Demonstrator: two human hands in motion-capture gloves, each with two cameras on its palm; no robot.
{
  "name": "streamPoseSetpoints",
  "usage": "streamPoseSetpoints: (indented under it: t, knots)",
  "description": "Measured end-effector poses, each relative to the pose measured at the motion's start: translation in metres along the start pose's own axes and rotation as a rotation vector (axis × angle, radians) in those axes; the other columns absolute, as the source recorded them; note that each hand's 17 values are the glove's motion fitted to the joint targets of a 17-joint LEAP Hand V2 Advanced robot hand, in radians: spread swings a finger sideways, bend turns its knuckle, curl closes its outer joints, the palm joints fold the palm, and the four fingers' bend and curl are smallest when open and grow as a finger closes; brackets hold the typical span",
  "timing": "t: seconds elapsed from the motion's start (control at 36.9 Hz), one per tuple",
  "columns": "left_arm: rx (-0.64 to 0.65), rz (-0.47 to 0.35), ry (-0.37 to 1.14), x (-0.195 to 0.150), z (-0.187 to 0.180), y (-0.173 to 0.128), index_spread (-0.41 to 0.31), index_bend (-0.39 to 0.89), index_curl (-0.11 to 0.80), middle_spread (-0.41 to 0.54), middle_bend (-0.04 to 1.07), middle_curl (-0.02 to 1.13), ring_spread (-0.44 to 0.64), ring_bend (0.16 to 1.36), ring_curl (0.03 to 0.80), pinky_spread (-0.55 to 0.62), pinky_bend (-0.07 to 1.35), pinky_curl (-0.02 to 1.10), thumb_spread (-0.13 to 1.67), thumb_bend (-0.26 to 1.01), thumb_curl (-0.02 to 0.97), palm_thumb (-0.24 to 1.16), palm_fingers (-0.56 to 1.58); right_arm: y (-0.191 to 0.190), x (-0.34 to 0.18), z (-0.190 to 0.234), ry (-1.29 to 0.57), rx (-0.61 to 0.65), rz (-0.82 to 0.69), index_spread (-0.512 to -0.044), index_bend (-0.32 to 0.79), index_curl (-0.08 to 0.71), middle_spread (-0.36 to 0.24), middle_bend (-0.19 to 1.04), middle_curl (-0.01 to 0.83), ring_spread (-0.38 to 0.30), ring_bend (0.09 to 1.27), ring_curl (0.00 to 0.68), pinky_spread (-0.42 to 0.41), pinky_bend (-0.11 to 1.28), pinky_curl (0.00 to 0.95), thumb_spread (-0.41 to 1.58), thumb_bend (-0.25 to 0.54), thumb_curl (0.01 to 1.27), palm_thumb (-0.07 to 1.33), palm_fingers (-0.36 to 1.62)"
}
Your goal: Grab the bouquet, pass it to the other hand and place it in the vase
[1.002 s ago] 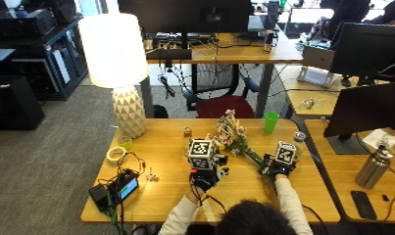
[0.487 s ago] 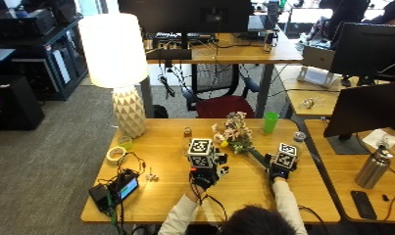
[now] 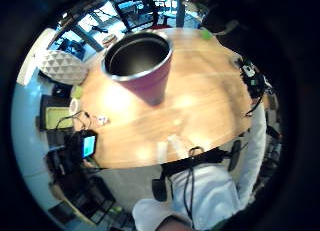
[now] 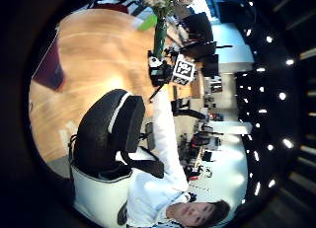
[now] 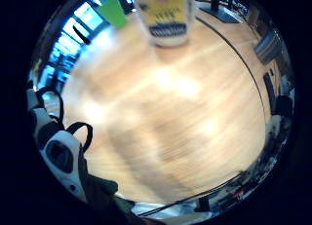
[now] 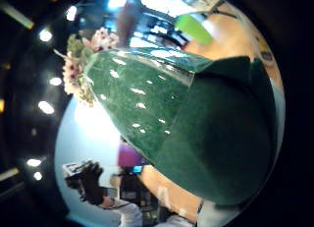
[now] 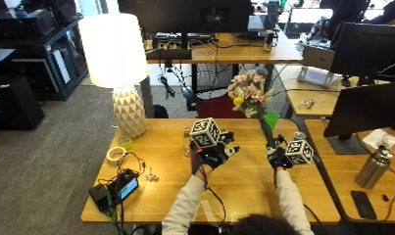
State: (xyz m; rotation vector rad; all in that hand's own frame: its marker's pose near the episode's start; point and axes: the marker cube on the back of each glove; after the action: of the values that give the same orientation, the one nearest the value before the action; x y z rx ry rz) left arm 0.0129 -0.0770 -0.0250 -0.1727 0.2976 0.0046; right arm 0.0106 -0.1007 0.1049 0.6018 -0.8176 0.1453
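Office space with a wooden desk (image 7: pixel 249 186) up front. Right hand (image 7: pixel 280 155) grips the bouquet (image 7: pixel 250 93) by its green wrapped stem, holding it upright so the pale flowers stand well above the desk. Left hand (image 7: pixel 210 152) hovers nearby, fingers relaxed and holding nothing, right over the purple vase (image 3: pixel 142 66) that stands on the desk. Further back there's a green cup (image 7: pixel 271 120), and a white lamp (image 7: pixel 116 63) at the far left edge.

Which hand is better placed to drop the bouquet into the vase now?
Right. The right hand grips the bouquet upright by its green wrap. The left hand is open over the vase and would likely need to move aside.
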Motion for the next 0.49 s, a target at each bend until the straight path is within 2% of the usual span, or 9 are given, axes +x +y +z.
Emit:
streamPoseSetpoints:
  t: [0.05,0.14,0.22,0.3,0.41,0.49]
  knots:
    - [0.024,0.011,0.074,0.009,-0.011,-0.012,-0.044,0.17,0.338,0.196,0.16,0.25,0.25,0.61,0.289,0.24,0.52,0.34,1.16,-0.02,0.255,0.24,0.28,-0.009,-0.017,-0.012,-0.035,0.048,0.012,-0.193,0.58,0.484,-0.142,0.81,0.631,-0.184,0.96,0.54,-0.236,0.69,0.448,1.02,0.036,0.39,0.97,1.47]
    - [0.061,0.015,0.179,0.023,-0.028,-0.028,-0.03,0.16,0.339,0.197,0.16,0.25,0.26,0.62,0.29,0.24,0.51,0.33,1.15,-0.01,0.26,0.26,0.27,-0.023,-0.041,-0.023,-0.148,0.095,-0.048,-0.189,0.58,0.502,-0.142,0.84,0.638,-0.182,0.99,0.549,-0.234,0.71,0.462,1.0,0.025,0.42,0.99,1.44]
    - [0.103,0.016,0.293,0.038,-0.046,-0.04,-0.017,0.15,0.336,0.198,0.16,0.26,0.26,0.62,0.292,0.25,0.5,0.33,1.14,-0.02,0.264,0.27,0.27,-0.03,-0.05,-0.028,-0.159,0.123,0.028,-0.186,0.57,0.516,-0.141,0.85,0.642,-0.18,1.0,0.553,-0.232,0.73,0.472,0.96,0.004,0.44,0.98,1.43]
    - [0.151,0.041,0.479,0.056,-0.062,-0.054,-0.006,0.14,0.329,0.199,0.17,0.26,0.26,0.63,0.293,0.25,0.49,0.33,1.11,-0.02,0.269,0.28,0.26,-0.037,-0.048,-0.023,-0.234,0.128,0.101,-0.184,0.58,0.528,-0.14,0.85,0.644,-0.178,1.01,0.559,-0.23,0.74,0.482,0.92,-0.004,0.47,1.0,1.41]
    - [0.13,0.061,0.746,0.072,-0.067,-0.072,0.007,0.13,0.321,0.199,0.17,0.26,0.25,0.63,0.294,0.25,0.5,0.34,1.08,-0.02,0.276,0.29,0.25,-0.04,-0.05,-0.012,-0.338,0.158,0.081,-0.182,0.58,0.541,-0.14,0.86,0.648,-0.176,1.02,0.562,-0.227,0.75,0.488,0.87,-0.013,0.5,1.01,1.4]
    - [0.1,0.083,0.859,0.084,-0.062,-0.078,0.013,0.12,0.313,0.199,0.17,0.26,0.23,0.64,0.299,0.25,0.51,0.34,1.06,-0.02,0.281,0.31,0.26,-0.034,-0.058,-0.003,-0.417,0.141,0.048,-0.181,0.58,0.55,-0.14,0.87,0.649,-0.175,1.03,0.563,-0.226,0.75,0.492,0.85,-0.019,0.51,1.01,1.4]
